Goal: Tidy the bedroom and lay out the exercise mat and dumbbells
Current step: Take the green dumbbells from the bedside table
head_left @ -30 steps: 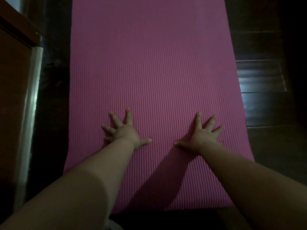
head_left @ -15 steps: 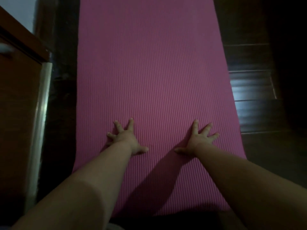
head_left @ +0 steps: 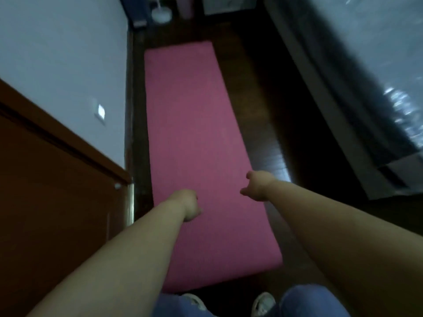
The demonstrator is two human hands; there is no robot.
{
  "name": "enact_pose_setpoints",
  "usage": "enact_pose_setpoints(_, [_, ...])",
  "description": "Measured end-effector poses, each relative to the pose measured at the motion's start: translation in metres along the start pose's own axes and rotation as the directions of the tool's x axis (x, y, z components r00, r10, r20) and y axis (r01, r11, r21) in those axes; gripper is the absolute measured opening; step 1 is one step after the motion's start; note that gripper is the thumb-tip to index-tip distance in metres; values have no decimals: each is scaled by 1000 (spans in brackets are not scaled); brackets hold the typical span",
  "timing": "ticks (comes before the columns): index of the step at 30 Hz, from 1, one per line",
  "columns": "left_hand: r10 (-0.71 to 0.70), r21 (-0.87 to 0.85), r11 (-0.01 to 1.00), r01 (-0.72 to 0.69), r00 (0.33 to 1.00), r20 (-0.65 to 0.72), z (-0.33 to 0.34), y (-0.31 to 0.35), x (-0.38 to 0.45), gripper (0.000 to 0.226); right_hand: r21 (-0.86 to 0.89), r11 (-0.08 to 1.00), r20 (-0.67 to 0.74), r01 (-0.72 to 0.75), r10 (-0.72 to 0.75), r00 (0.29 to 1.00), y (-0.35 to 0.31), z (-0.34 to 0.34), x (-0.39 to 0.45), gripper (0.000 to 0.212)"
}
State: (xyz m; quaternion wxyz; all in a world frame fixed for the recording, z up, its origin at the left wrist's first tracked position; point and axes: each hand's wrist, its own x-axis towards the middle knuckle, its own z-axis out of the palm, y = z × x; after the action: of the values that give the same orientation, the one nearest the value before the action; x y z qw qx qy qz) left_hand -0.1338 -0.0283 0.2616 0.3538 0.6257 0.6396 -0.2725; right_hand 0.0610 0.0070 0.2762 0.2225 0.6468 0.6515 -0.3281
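I see a plain pink mat (head_left: 194, 138) on a dark brown wooden floor (head_left: 258, 92). The wall (head_left: 64, 53) on my left is pale grey-white, with a white switch (head_left: 100, 112). The cabinet (head_left: 45, 191) is reddish brown. The bedding (head_left: 366, 65) is grey-blue. My jeans (head_left: 309, 300) are blue, my shoes (head_left: 263, 302) whitish.

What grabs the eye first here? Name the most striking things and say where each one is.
The pink mat stands out most, unrolled flat on the dark floor, running away from the viewer between the white wall on the left and the bed on the right. Next come the two bare arms reaching forward, with the left hand and right hand above the mat's near half, fingers loosely curled and holding nothing.
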Motion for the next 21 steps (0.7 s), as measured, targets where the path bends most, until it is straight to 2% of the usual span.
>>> enact_pose_setpoints(6, [151, 11, 988, -151, 973, -174, -168, 76, -136, 54, 25, 999, -95, -26, 29, 995, 22, -164, -129, 49])
enact_pose_setpoints(10, [216, -30, 970, -241, 910, -354, -247, 144, -178, 51, 92, 996, -287, 4, 23, 958, 63, -247, -169, 47])
enact_pose_setpoints(12, [223, -68, 959, -276, 878, -423, -262, 178, -180, 50, 119, 992, -341, 33, 10, 940, 88, -264, -176, 47])
enact_pose_setpoints(16, [255, -26, 956, -292, 874, -413, -268, 281, -184, 49, 118, 990, -404, 81, -27, 915, 176, -294, -192, 45])
enact_pose_setpoints(19, [313, 42, 944, -326, 853, -419, -280, 376, -187, 45, 75, 997, -424, 20, 14, 906, 262, -319, -210, 40])
enact_pose_setpoints(21, [394, 87, 912, -400, 799, -454, -287, 466, -191, 41, 95, 994, -445, -52, 90, 891, 342, -335, -231, 41])
